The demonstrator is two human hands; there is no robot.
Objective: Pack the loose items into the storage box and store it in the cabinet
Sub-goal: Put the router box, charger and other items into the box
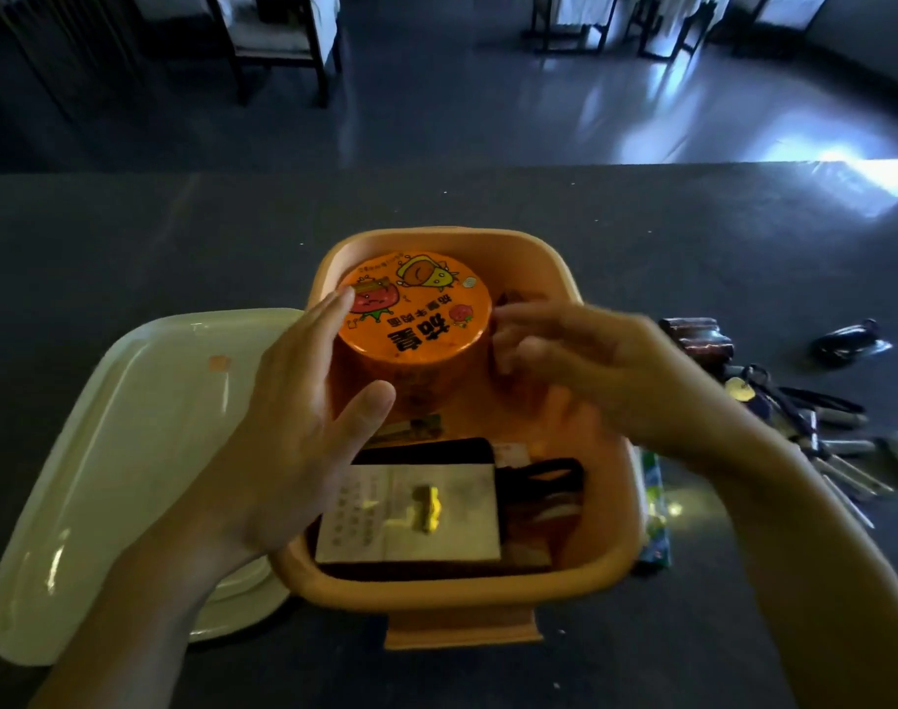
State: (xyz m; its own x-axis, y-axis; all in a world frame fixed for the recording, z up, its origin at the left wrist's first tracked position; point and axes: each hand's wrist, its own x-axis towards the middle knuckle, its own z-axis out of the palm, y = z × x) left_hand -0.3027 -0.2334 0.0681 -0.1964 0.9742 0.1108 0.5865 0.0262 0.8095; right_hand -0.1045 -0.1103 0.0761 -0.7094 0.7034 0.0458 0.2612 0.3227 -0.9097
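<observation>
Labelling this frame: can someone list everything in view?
box: 1, orange, table centre, open
cup: 1, orange, far half of box
card: 1, white, near half of box, on black pouch
lid: 1, cream, table, left of box
loose items: several, dark, table, right of box
table: 1, dark grey
chairs: at least 2, dark, background
left hand: 1, straight fingers touching cup
right hand: 1, blurred, right of cup

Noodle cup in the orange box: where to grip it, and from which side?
Grip the noodle cup by its wide top rim, coming from above. It stands upright in the far half of the storage box, whose wall looks close on the far and left sides, so a side approach is probably tight. Span fingers left to right across the round top; the left hand touches the left edge.
</observation>
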